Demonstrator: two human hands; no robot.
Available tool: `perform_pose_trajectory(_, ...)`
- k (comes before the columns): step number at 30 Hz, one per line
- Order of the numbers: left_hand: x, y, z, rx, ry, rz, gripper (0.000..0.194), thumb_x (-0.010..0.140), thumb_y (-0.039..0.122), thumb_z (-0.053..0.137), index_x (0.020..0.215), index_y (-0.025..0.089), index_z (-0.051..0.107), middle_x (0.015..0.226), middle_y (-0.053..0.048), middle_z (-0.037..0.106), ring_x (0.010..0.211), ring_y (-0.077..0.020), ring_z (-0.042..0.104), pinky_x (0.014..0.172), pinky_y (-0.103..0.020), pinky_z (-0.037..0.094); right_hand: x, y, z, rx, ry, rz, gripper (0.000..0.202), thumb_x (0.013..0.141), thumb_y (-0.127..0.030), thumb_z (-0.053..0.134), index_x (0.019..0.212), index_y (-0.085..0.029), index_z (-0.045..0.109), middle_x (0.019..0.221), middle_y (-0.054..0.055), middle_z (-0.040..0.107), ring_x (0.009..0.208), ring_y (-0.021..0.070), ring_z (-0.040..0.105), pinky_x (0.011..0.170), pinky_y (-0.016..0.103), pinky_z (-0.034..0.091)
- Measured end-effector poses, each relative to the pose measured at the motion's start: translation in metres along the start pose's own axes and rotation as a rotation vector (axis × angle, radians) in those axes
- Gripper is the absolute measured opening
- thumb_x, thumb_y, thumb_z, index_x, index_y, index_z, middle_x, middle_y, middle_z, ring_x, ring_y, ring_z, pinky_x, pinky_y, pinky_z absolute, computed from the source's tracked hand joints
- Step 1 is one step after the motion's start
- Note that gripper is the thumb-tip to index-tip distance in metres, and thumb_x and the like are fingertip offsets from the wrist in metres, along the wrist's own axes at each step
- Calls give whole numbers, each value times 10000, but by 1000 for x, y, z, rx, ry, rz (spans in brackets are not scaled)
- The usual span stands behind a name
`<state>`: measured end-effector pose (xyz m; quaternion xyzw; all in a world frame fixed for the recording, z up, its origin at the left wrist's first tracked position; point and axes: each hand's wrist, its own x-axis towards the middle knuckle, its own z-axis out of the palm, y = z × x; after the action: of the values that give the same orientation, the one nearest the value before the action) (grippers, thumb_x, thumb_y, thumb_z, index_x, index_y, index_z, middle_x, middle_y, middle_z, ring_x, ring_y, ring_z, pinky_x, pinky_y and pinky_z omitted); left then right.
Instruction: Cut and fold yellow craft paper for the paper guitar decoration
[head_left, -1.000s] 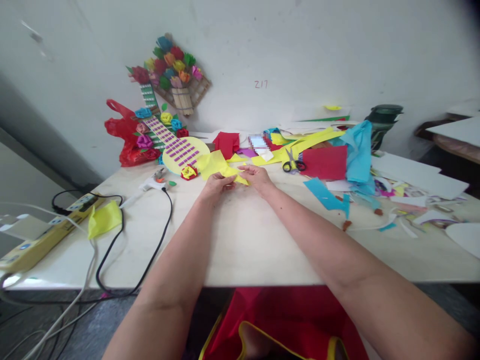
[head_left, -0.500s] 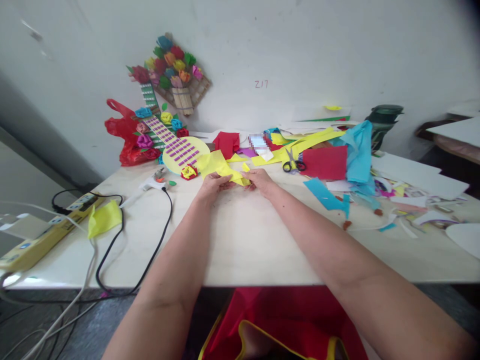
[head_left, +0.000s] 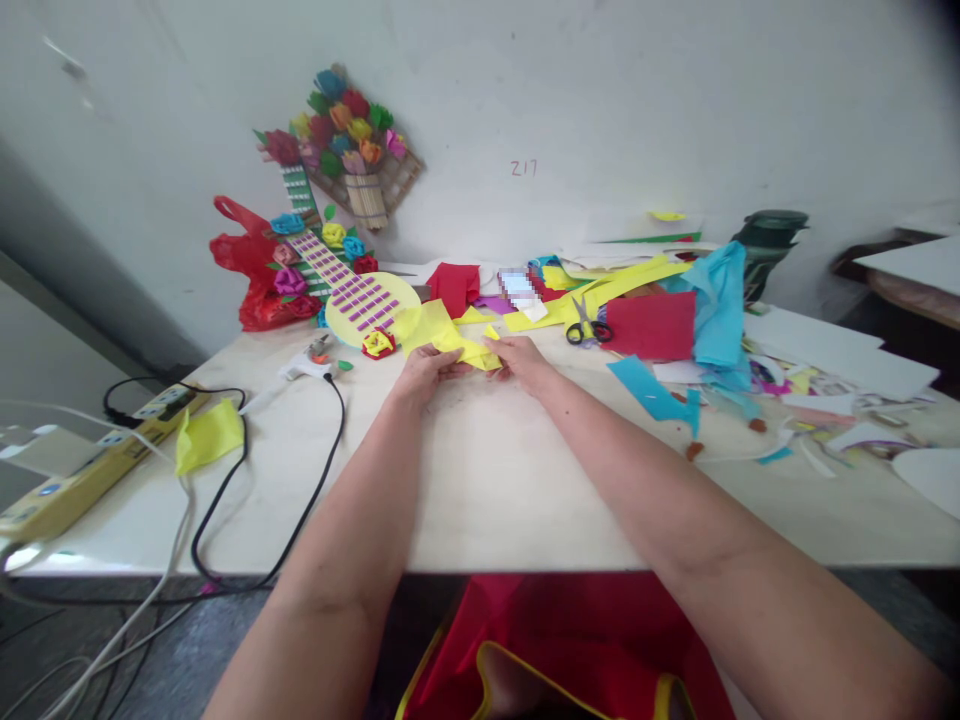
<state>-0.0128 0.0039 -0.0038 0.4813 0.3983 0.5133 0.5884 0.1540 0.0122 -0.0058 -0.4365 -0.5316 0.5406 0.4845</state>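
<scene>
A piece of yellow crepe paper (head_left: 474,352) is stretched between my two hands above the table. My left hand (head_left: 430,370) pinches its left part, where a wider flap sticks up toward the back. On the other side, the fingers of my right hand (head_left: 519,362) are closed on the gathered right end. Just behind and left of my hands lies a red and yellow paper flower (head_left: 378,344), at the foot of a yellow guitar-shaped cutout (head_left: 373,308) with purple strips. Black-handled scissors (head_left: 587,325) rest to the right of my right hand.
A white glue gun (head_left: 306,366) with a black cord lies on the left, near a yellow power strip (head_left: 97,465) and a yellow paper piece (head_left: 211,437). Red paper (head_left: 651,326), blue paper (head_left: 716,305) and scraps cover the right. A phone (head_left: 519,288) lies at the back.
Almost nothing differs. Both hands keep their hold on the yellow crepe paper, with only a very slight shift of the fingers.
</scene>
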Motion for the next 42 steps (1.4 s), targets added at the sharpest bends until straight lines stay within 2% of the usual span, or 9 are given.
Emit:
perform_pose_trajectory(3, 1, 0, -2, -23, 12, -6, 228, 583, 174, 696, 768, 76, 607, 660, -80, 659, 604, -168, 632, 557, -240, 510, 0, 0, -3, 80, -62, -15, 237, 704, -345, 559, 763, -118, 597, 591, 46, 636, 436, 134, 574, 324, 191, 360)
perform_pose_trajectory(9, 3, -2, -3, -44, 12, -6, 218, 600, 175, 688, 774, 70, 610, 639, -85, 657, 612, -174, 635, 555, -239, 512, 1, 2, -3, 78, -83, -63, 215, 614, -143, 594, 826, -113, 618, 643, 27, 644, 464, 113, 575, 363, 186, 403)
perform_pose_trajectory(15, 3, -2, -3, -21, 6, -13, 244, 602, 196, 690, 791, 62, 612, 624, -90, 651, 604, -171, 633, 573, -244, 512, 2, 4, -1, 51, -33, -90, 184, 654, -137, 576, 827, -117, 635, 586, 15, 634, 435, 94, 560, 371, 175, 397)
perform_pose_trajectory(23, 5, -4, -4, 0, 24, 56, 304, 586, 226, 700, 838, 82, 610, 693, -81, 659, 619, -160, 629, 601, -253, 506, 1, 2, 0, 67, -61, -71, 286, 661, -106, 521, 927, -106, 627, 674, 43, 654, 481, 120, 591, 388, 196, 411)
perform_pose_trajectory(27, 6, -5, -7, 38, 34, 83, 302, 572, 252, 708, 808, 95, 607, 656, -59, 649, 584, -150, 619, 576, -251, 499, 2, 3, -3, 88, -58, -60, 267, 643, -153, 526, 881, -117, 643, 709, 44, 653, 565, 140, 594, 411, 209, 418)
perform_pose_trajectory(31, 3, -4, -6, 136, -69, 57, 291, 572, 270, 705, 782, 94, 608, 659, -63, 648, 542, -135, 603, 553, -242, 487, 0, 2, -3, 70, -29, -98, 266, 648, -326, 579, 809, -130, 658, 675, 30, 635, 589, 136, 564, 455, 217, 411)
perform_pose_trajectory(34, -2, -1, -1, 208, -172, 38, 297, 581, 268, 698, 810, 97, 618, 720, -80, 658, 560, -140, 606, 552, -238, 482, -4, -1, -1, 37, -66, -120, 316, 632, -407, 603, 780, -133, 658, 648, 20, 622, 586, 123, 545, 510, 222, 408)
perform_pose_trajectory(39, -7, 3, 8, 265, -271, 19, 319, 577, 266, 699, 847, 109, 637, 782, -95, 664, 564, -154, 608, 558, -254, 480, -5, -1, 2, 35, -147, -126, 283, 606, -406, 629, 702, -141, 649, 611, 0, 608, 552, 106, 521, 551, 232, 407)
perform_pose_trajectory(42, -8, 3, 10, 310, -301, 16, 291, 579, 265, 697, 817, 104, 648, 757, -97, 663, 546, -158, 604, 537, -251, 469, -2, 1, 2, 44, -148, -116, 247, 588, -369, 645, 688, -143, 646, 600, -3, 609, 549, 109, 523, 552, 238, 410)
